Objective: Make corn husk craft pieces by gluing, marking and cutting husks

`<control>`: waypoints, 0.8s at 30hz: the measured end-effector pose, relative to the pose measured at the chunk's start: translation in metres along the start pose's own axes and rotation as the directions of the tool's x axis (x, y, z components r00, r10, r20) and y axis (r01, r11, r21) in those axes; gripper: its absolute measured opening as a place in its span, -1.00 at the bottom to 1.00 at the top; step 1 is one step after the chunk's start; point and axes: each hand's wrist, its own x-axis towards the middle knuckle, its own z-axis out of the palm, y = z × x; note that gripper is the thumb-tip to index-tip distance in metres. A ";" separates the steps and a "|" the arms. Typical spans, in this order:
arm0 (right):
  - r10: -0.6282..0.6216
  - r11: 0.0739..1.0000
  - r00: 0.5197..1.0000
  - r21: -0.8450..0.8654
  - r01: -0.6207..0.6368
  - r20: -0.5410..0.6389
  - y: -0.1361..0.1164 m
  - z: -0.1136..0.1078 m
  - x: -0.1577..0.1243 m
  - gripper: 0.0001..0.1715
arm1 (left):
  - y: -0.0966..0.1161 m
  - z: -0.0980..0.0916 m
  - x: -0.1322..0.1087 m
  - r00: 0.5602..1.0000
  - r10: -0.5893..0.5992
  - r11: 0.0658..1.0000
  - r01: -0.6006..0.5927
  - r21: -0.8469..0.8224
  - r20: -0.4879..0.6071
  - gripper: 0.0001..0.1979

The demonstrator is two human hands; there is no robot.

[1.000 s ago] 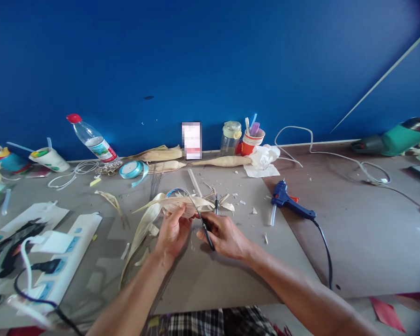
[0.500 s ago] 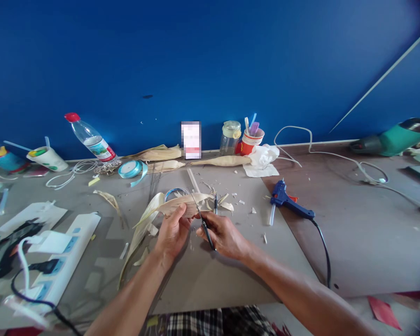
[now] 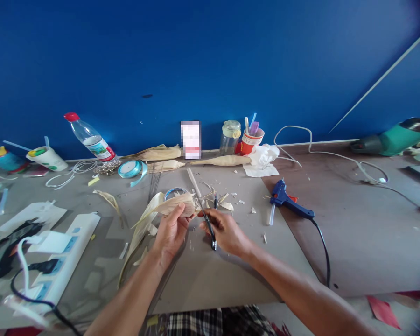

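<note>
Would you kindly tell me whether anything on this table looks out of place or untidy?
Pale papery scraps lie scattered across the grey tabletop beyond the right hand, looking untidy. The clear red-capped plastic bottle appears tilted, perhaps from lens distortion.

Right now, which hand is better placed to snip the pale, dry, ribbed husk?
Probably your right hand: it holds the black-handled metal scissors beside the pale husk, which your left hand grips.

No readable text, bottle label illegible
</note>
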 end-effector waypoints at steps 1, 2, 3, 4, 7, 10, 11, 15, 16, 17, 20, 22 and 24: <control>0.012 0.998 1.000 0.057 -0.012 -0.003 -0.002 -0.003 0.000 -0.62 | 0.001 -0.001 0.000 1.000 -0.007 1.000 0.007 0.012 -0.011 -0.80; 0.019 0.994 1.000 0.107 -0.019 0.003 -0.005 -0.007 0.000 -0.56 | 0.002 -0.002 0.000 1.000 -0.017 0.999 0.017 0.027 -0.018 -0.79; 0.021 0.990 1.000 0.140 -0.022 0.014 -0.008 -0.011 -0.001 -0.51 | 0.004 -0.002 0.000 0.999 -0.031 0.998 0.032 0.045 -0.020 -0.79; 0.027 0.988 0.999 0.153 -0.031 0.028 -0.011 -0.015 -0.001 -0.48 | 0.006 -0.003 0.000 0.999 -0.051 0.996 0.052 0.066 -0.016 -0.78; 0.048 0.987 0.998 0.150 -0.054 0.043 -0.018 -0.025 0.000 -0.48 | 0.012 -0.003 -0.001 0.994 -0.111 0.984 0.109 0.141 0.006 -0.75; 0.039 0.983 0.999 0.181 -0.038 -0.004 -0.019 -0.027 0.002 -0.52 | 0.016 -0.003 -0.001 0.988 -0.153 0.965 0.147 0.219 0.010 -0.71; 0.032 0.979 0.999 0.201 -0.027 -0.024 -0.017 -0.026 0.003 -0.51 | 0.016 -0.003 -0.001 0.987 -0.163 0.956 0.156 0.250 0.010 -0.71; 0.020 0.962 0.993 0.272 0.013 -0.120 -0.008 -0.022 0.007 -0.40 | 0.013 -0.005 -0.001 0.977 -0.209 0.909 0.175 0.378 0.051 -0.71; 0.022 0.958 0.990 0.285 0.018 -0.138 -0.006 -0.021 0.008 -0.39 | 0.012 -0.006 -0.001 0.973 -0.221 0.895 0.172 0.412 0.072 -0.72; 0.025 0.954 0.989 0.298 0.020 -0.146 -0.004 -0.020 0.009 -0.39 | 0.011 -0.007 -0.001 0.967 -0.235 0.877 0.168 0.451 0.096 -0.73; 0.029 0.950 0.991 0.312 0.012 -0.127 0.000 -0.018 0.011 -0.38 | 0.009 -0.008 -0.002 0.947 -0.269 0.809 0.123 0.575 0.176 -0.76; 0.021 0.959 0.992 0.282 0.014 -0.121 0.002 -0.015 0.012 -0.39 | 0.009 -0.009 -0.003 0.929 -0.297 0.753 0.084 0.652 0.222 -0.77; 0.010 0.976 0.990 0.216 0.020 -0.138 0.004 -0.013 0.012 -0.43 | 0.010 -0.009 -0.005 0.907 -0.339 0.697 0.064 0.714 0.250 -0.76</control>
